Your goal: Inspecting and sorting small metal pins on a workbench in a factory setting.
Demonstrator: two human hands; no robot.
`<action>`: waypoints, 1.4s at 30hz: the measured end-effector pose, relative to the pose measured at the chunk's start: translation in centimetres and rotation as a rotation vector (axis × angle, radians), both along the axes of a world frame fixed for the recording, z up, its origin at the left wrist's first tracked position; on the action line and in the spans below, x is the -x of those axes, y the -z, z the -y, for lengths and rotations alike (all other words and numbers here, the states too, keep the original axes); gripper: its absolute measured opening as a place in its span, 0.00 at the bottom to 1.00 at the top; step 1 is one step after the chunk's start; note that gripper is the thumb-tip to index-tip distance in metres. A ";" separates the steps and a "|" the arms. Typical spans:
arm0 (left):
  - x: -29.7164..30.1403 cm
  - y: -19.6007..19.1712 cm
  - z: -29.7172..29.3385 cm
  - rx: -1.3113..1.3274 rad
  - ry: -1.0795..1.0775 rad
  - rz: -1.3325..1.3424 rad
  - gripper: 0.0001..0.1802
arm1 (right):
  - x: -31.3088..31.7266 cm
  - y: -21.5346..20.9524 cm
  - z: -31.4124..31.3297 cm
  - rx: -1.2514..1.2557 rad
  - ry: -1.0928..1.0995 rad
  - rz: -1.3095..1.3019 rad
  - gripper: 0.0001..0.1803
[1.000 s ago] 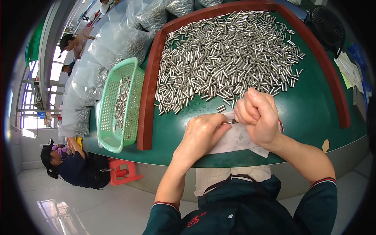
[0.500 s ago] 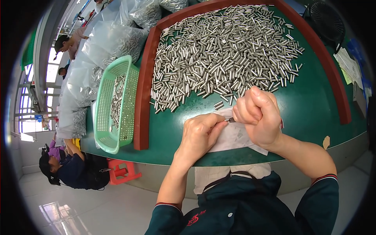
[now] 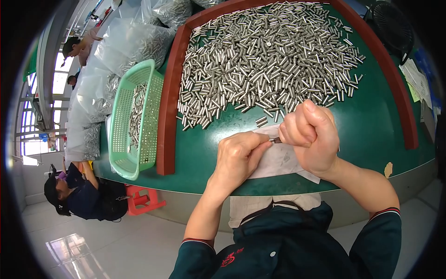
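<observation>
My left hand (image 3: 236, 154) is closed in a pinch, its thumb and forefinger on a small silver metal pin (image 3: 272, 140). Only a short end of the pin shows. Against that end sits a narrow dark piece (image 3: 278, 139) coming out of my right hand (image 3: 310, 137). The right fingers are curled into a fist around it, so its kind is hidden. Both hands hover over a whitish, smudged cloth (image 3: 278, 162) on the green table (image 3: 367, 139). Just beyond them lies a wide heap of short metal pins (image 3: 265, 56), a few strays at its near edge.
Dark red rails (image 3: 168, 135) border the heap on the left, far and right sides. A light green basket (image 3: 121, 156) with pins stands left, beside clear bags (image 3: 134, 44) of pins. A black fan (image 3: 392, 28) and papers (image 3: 416, 81) are at right. A co-worker (image 3: 88, 195) sits at left.
My hands hold nearly the same pose, the right one slightly higher and further right. The view has shifted a little; the pin and the dark piece stay together.
</observation>
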State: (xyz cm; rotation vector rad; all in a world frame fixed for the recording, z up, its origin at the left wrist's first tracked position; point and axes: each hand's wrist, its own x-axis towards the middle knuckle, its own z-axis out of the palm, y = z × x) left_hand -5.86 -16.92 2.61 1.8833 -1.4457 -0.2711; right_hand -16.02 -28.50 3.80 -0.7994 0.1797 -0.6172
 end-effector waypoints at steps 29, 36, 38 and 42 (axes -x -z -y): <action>0.1 0.4 0.0 0.067 -0.042 -0.039 0.04 | 0.3 -0.1 0.3 0.124 0.023 -0.025 0.22; -2.7 0.4 -1.6 0.356 0.032 -1.638 0.07 | 0.4 0.2 0.0 0.088 0.013 0.011 0.23; -3.0 0.5 -1.6 0.346 0.032 -1.703 0.07 | 0.5 0.0 0.0 0.088 0.017 0.007 0.23; -3.0 0.2 -1.6 0.320 -0.038 -1.703 0.08 | 0.4 0.0 0.3 0.075 0.006 -0.007 0.24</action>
